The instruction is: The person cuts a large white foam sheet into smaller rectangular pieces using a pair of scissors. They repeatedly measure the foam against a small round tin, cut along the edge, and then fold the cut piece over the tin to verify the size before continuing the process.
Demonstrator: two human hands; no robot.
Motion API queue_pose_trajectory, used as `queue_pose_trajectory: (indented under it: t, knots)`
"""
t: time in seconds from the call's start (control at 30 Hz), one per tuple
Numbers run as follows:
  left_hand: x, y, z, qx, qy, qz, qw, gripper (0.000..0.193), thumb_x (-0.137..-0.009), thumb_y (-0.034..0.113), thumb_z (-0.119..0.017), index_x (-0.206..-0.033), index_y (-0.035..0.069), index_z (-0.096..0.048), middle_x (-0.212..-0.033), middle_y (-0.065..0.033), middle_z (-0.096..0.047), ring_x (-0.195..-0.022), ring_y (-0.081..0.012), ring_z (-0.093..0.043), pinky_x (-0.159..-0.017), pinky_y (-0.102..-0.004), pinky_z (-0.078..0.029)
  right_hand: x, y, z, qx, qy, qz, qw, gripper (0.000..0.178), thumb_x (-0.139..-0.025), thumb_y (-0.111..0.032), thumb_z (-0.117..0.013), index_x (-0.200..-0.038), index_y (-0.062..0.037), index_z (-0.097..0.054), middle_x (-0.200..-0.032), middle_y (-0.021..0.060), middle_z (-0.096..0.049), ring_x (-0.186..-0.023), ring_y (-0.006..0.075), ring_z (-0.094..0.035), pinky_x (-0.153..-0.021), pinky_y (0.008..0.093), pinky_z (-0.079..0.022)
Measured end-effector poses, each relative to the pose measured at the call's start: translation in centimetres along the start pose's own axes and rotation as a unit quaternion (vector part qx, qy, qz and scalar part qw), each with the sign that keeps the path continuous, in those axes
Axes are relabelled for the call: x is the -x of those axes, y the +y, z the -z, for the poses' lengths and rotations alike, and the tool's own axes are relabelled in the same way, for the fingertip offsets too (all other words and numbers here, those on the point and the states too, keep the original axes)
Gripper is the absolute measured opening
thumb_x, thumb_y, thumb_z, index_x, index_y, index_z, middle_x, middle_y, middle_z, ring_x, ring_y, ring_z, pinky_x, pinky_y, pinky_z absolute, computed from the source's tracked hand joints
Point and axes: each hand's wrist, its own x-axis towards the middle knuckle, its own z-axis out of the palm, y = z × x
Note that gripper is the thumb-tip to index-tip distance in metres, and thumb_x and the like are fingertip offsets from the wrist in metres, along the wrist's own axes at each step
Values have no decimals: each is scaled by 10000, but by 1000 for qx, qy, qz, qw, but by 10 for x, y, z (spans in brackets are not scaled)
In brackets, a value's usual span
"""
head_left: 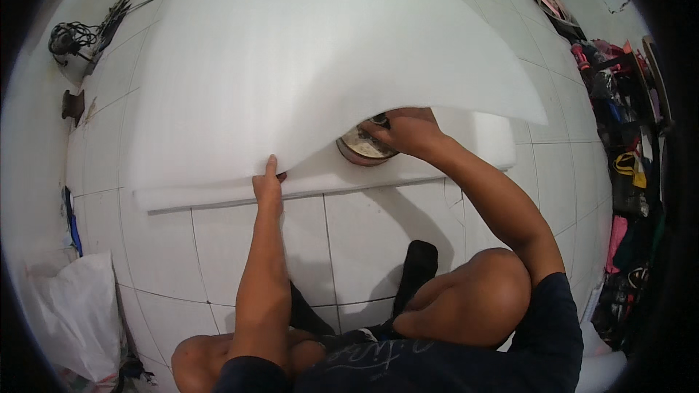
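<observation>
The left hand (268, 185) pinches the front edge of the upper white foam sheet (306, 65) between thumb and fingers, lifting it off the lower foam layer (320, 178) on the tiled floor (364, 233). The right hand (408, 131), fingers curled closed, grips a round disc-shaped tool (362, 147) under the raised flap. The work looks mid-way: only 1 small section is exposed, and most of the sheet lies untouched.

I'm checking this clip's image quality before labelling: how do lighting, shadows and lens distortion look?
Head view: bright, even light washes out the white foam sheet, so little surface detail shows; soft shadows lie under its lifted edge around the round tool and on the tiled floor near the legs. Fisheye bends the tile lines toward a dark rim. The left hand and right hand look reasonably sharp.
</observation>
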Motion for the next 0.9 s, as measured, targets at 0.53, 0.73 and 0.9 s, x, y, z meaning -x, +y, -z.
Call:
queue_pose_trajectory:
  t: [0.53, 0.73, 0.9]
  knots:
    - [16, -1, -9, -105, -11, -58, 993, 488, -909, 322, -666, -1152, -91, -576, -1117, -157, -631, -997, -250, -589, -894, -355, -464, 127, -1, -41, -164, 9, 200, 966, 359, -765, -391, -732, -789, -76, -560, -562, 135, -566, -475, 317, -572, -454, 421, -448]
    - [16, -11, -4, -111, -17, -132, 985, 352, -907, 199, -678, -1139, -58, -620, -1101, -131, -665, -999, -236, -601, -896, -348, -459, 142, -7, -73, -144, -73, 255, 953, 332, -815, -362, -711, -864, -78, -546, -596, 120, -572, -533, 320, -588, -486, 436, -453]
    - [32, -8, -12, -137, -21, -179, 974, 339, -903, 180, -683, -1131, -63, -620, -1106, -150, -663, -1011, -249, -607, -905, -351, -461, 137, -6, -80, -120, -23, 276, 954, 338, -799, -324, -740, -792, -81, -506, -600, 96, -568, -539, 308, -585, -460, 409, -447]
